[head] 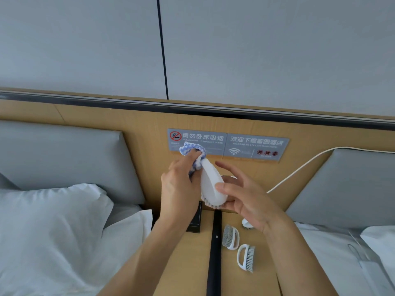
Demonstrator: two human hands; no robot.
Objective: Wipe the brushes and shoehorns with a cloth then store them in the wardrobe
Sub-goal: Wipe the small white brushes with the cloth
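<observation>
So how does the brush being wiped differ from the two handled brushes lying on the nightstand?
The held brush is a long, solid-backed oval with no loop; the two handled brushes each have an open loop handle. It is off the surface between the right hand and the cloth in the left hand; they lie untouched. All are white-bodied.

left plaque (196, 144) on wooden headboard panel (145, 124): no-smoking symbol, "请勿卧床吸烟", "PLEASE DON…T SMOKING IN BED", partly hidden by cloth (193, 153) | right plaque (256, 149): "欢迎下榻智园酒店", "WELCOME TO STAY ZHI YUAN HOTEL", Wi-Fi symbol, three red round icons | small print illegible
</observation>
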